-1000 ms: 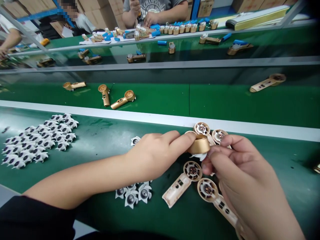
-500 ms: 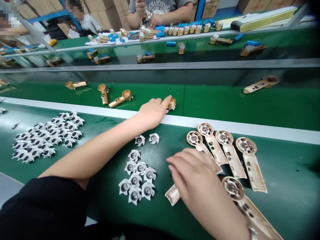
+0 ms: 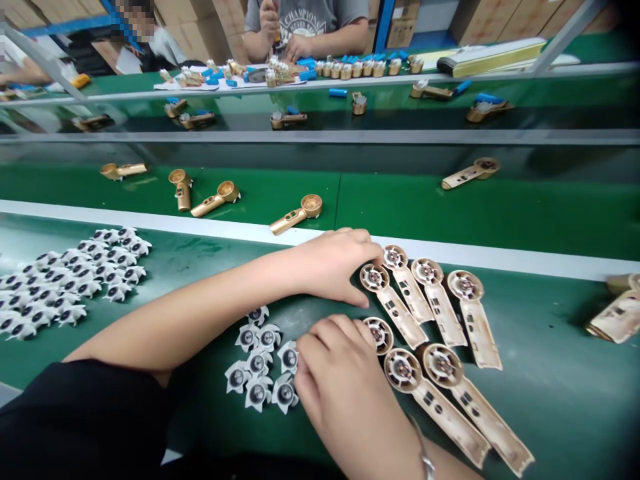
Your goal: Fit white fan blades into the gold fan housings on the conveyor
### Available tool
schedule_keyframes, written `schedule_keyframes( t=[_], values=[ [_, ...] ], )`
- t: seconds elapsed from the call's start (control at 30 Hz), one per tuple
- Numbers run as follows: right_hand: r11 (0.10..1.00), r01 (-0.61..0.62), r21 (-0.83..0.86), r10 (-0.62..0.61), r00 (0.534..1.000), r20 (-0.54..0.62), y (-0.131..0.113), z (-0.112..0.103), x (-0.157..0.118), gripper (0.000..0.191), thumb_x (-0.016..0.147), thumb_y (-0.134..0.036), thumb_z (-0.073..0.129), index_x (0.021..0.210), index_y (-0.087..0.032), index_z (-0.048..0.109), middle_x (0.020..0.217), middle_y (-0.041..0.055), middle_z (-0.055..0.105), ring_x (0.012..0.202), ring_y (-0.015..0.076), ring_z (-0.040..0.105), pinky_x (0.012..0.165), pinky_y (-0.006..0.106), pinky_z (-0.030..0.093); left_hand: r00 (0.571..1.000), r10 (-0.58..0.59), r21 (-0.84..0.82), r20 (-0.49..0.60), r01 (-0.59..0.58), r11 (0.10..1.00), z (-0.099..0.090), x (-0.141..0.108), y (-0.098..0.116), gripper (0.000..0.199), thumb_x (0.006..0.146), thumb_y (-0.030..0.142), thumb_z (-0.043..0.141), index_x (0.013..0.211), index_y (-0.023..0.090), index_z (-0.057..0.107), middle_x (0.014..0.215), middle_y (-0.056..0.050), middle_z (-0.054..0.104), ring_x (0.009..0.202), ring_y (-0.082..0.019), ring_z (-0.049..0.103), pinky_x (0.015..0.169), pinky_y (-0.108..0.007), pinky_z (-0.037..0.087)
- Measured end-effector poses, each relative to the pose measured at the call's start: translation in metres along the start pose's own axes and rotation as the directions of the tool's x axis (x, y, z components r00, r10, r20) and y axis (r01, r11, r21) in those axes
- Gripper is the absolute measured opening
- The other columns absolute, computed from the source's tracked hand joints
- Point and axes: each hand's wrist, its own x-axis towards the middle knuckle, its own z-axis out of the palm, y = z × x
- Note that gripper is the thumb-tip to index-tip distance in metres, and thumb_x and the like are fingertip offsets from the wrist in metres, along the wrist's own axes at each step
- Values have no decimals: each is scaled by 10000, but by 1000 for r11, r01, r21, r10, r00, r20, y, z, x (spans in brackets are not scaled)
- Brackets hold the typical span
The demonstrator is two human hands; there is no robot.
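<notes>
My left hand (image 3: 347,267) is open, thumb and fingers spread apart beside the round heads of the gold fan housing halves (image 3: 387,293), with nothing visible in its grasp. My right hand (image 3: 340,373) is curled, its fingertips close to a grey fan blade wheel (image 3: 289,357); whatever they grip is hidden. Just past those knuckles shows the head of another housing half (image 3: 379,335), its handle covered by the hand. Several grey blade wheels (image 3: 258,392) lie left of that hand. A gold handheld fan body (image 3: 295,213) rests beyond my left hand, at the belt's near edge.
White blade wheels (image 3: 65,280) cluster at the left. More gold fan bodies (image 3: 215,199) lie on the green belt (image 3: 400,207) behind a white strip. One housing (image 3: 617,310) sits at the right edge. Across the raised shelves, a person in a grey shirt (image 3: 305,30) works among fan parts.
My left hand has let go of the fan body on the belt and come back toward the housing halves. My right hand has moved left toward the blade wheels. The view has shifted right.
</notes>
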Motion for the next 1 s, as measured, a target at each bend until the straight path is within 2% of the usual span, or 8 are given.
schedule_keyframes(
  t=[0.17, 0.27, 0.33, 0.4, 0.47, 0.53, 0.73, 1.0],
  values=[
    [991, -119, 67, 125, 987, -98, 19, -41, -6, 146, 893, -157, 470, 769, -219, 518, 607, -41, 540, 491, 122, 504, 484, 269, 326, 998, 37, -122, -47, -42, 992, 11, 6, -9, 446, 725, 262, 805, 1140, 158, 681, 1151, -122, 641, 1104, -263, 605, 966, -365, 470],
    [968, -186, 170, 217, 958, -185, 38, -66, -10, 114, 899, -217, 531, 789, -229, 559, 579, -70, 573, 434, 80, 512, 444, 212, 365, 989, -8, -366, -147, -47, 929, 4, -4, -13, 381, 699, 242, 809, 1049, 159, 683, 1081, -87, 671, 1029, -223, 630, 929, -337, 476],
    [937, -238, 256, 301, 922, -242, 48, -75, -12, 67, 905, -265, 571, 854, -244, 608, 657, -61, 646, 503, 82, 590, 480, 184, 432, 982, -98, -638, -162, -29, 769, 0, -12, -12, 382, 687, 222, 815, 1019, 156, 639, 1025, -67, 685, 961, -199, 653, 906, -341, 490],
    [893, -273, 357, 377, 887, -266, 53, -79, -12, 69, 909, -292, 584, 915, -255, 642, 729, -42, 691, 584, 96, 653, 507, 168, 477, 984, -139, -876, -115, -34, 482, -1, -18, -7, 418, 708, 187, 805, 1057, 170, 575, 1003, -55, 692, 911, -182, 681, 869, -336, 522],
    [843, -297, 448, 445, 853, -272, 53, -81, -10, 88, 907, -309, 597, 935, -254, 660, 733, -31, 699, 596, 104, 665, 505, 162, 494, 990, -111, -970, -84, -56, 235, 2, -22, 0, 433, 766, 178, 772, 1133, 195, 542, 1010, -54, 692, 912, -186, 700, 843, -333, 552],
    [800, -316, 510, 506, 813, -290, 50, -82, -9, 103, 892, -330, 620, 941, -253, 666, 698, -27, 689, 564, 107, 653, 491, 165, 493, 996, -67, -989, -63, -53, 137, 5, -24, 9, 428, 836, 209, 723, 1224, 224, 544, 1047, -60, 675, 919, -190, 702, 825, -333, 575],
    [686, -389, 615, 671, 665, -328, 41, -87, -9, 209, 828, -432, 678, 939, -255, 670, 723, -8, 691, 529, 117, 630, 446, 186, 475, 996, -53, -980, 77, 85, 177, 11, -26, 24, 502, 928, 357, 618, 1411, 319, 489, 1175, -92, 609, 633, -91, 614, 564, -234, 538],
    [717, -411, 563, 650, 686, -327, 51, -85, -12, 193, 847, -416, 655, 960, -261, 677, 733, 14, 695, 525, 148, 647, 416, 210, 484, 992, -48, -965, 121, 129, 230, 10, -28, 23, 550, 945, 393, 588, 1468, 315, 436, 1035, -75, 606, 638, -92, 554, 575, -239, 482]
  ],
)
